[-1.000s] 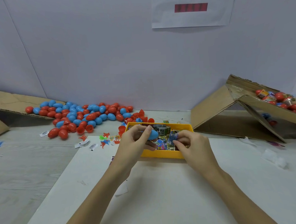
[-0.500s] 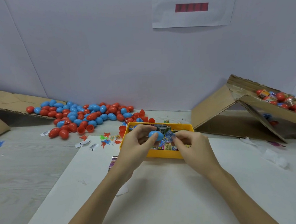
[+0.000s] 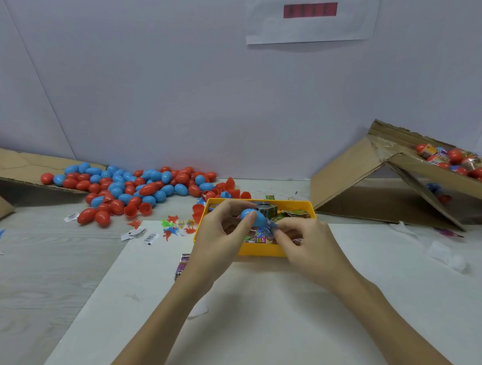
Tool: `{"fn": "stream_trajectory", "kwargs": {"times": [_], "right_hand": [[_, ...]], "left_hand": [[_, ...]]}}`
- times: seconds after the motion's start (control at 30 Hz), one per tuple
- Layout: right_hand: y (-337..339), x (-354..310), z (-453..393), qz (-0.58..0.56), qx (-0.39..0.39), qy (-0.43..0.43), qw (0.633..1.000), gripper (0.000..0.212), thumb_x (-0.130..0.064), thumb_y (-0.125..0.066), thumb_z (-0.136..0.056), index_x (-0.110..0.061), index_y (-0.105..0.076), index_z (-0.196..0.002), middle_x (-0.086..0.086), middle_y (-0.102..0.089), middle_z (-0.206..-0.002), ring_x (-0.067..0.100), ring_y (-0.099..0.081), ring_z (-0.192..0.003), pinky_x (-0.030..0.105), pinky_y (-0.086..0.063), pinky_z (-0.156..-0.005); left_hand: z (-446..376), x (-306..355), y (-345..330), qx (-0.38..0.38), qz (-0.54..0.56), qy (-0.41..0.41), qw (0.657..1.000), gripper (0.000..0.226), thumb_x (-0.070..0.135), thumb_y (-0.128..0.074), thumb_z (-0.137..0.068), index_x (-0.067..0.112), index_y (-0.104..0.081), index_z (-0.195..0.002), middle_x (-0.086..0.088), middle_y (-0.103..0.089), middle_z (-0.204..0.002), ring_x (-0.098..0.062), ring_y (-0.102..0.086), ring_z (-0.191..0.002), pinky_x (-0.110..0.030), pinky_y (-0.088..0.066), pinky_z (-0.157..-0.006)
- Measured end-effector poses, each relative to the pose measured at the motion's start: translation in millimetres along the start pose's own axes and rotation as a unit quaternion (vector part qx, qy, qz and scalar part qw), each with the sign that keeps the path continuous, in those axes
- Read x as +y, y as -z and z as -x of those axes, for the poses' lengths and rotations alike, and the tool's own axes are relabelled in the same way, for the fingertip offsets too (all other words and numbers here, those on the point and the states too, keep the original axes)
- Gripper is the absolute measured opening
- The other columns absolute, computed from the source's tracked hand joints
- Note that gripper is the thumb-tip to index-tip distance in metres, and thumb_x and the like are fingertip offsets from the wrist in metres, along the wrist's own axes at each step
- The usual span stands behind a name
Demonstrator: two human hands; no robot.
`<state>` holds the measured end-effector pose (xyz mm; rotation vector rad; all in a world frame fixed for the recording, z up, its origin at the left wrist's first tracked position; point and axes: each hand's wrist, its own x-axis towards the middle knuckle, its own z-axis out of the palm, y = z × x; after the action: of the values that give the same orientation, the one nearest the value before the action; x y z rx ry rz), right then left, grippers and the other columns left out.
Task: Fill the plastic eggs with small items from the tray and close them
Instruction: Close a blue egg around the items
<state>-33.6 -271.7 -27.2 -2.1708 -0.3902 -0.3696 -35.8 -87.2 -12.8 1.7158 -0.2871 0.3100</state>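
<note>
Room on white sheet (image 3: 271, 321) near tray (image 3: 306, 206); egg pile (image 3: 138, 185) crowds left, cardboard box (image 3: 375, 188) blocks right.

Blue egg (image 3: 253, 217) between both hands

A blue egg half (image 3: 253, 217) is up in the air over the yellow tray (image 3: 297, 205), tilted on its side. The left hand (image 3: 223, 239) pinches it. A small shiny packet (image 3: 270, 226) touches its open end, and the right hand (image 3: 308, 248) pinches the packet. The tray sits on the bench, full of small bright packets. Behind it lies a big pile of red and blue eggs (image 3: 138, 185), some shut and some open halves.
</note>
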Motion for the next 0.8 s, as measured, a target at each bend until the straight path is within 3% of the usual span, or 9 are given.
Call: {"fn": "stream_trajectory", "kwargs": {"times": [0.1,0.23,0.4,0.57,0.8], "right_hand": [[0.1,-1.3,-0.1,-0.015,-0.001,-0.001,1.000,0.015,-0.020,-0.064,-0.101,-0.020,-0.078,-0.104,-0.012,-0.075,-0.091,-0.002,-0.066,-0.091,0.011,-0.053,-0.074],[0.6,-2.3,-0.1,-0.025,-0.010,-0.007,1.000,0.018,-0.022,-0.060,-0.103,-0.018,-0.078,-0.103,-0.013,-0.075,-0.092,-0.005,-0.065,-0.092,0.010,-0.052,-0.072],[1.4,-1.2,0.8,-0.026,-0.022,-0.016,0.999,0.024,-0.026,-0.056,-0.105,-0.016,-0.077,-0.101,-0.004,-0.075,-0.091,0.005,-0.065,-0.092,0.029,-0.055,-0.074],[2.2,-2.2,0.2,-0.040,-0.016,-0.021,0.999,0.020,-0.031,-0.061,-0.102,-0.020,-0.078,-0.103,-0.010,-0.075,-0.092,0.001,-0.066,-0.092,0.019,-0.056,-0.076],[2.3,-3.3,-2.4,-0.118,0.008,-0.046,0.992,0.018,-0.032,-0.071,-0.094,-0.019,-0.078,-0.104,-0.009,-0.077,-0.089,0.007,-0.073,-0.088,0.022,-0.059,-0.078]], "left_hand": [[0.5,-1.0,-0.3,0.001,-0.012,-0.003,1.000,0.016,0.015,-0.067,-0.098,0.015,-0.071,-0.113,0.005,-0.072,-0.105,0.001,-0.070,-0.093,-0.010,-0.053,-0.071],[-0.8,-0.9,1.6,-0.005,0.005,0.015,1.000,0.017,0.016,-0.067,-0.098,0.017,-0.070,-0.114,0.002,-0.073,-0.108,-0.010,-0.074,-0.094,-0.014,-0.056,-0.074],[0.6,-0.1,1.6,-0.014,-0.002,0.011,1.000,0.017,0.017,-0.068,-0.097,0.017,-0.071,-0.114,0.007,-0.072,-0.106,-0.003,-0.072,-0.094,-0.014,-0.055,-0.072],[0.3,0.4,3.2,-0.035,0.029,0.031,0.998,0.019,0.019,-0.073,-0.093,0.021,-0.072,-0.112,0.016,-0.073,-0.103,-0.001,-0.072,-0.095,-0.014,-0.056,-0.073],[-1.5,1.8,6.2,-0.059,0.107,0.060,0.991,0.021,0.020,-0.074,-0.092,0.021,-0.075,-0.113,0.011,-0.074,-0.111,-0.012,-0.073,-0.103,-0.019,-0.058,-0.078]]}}
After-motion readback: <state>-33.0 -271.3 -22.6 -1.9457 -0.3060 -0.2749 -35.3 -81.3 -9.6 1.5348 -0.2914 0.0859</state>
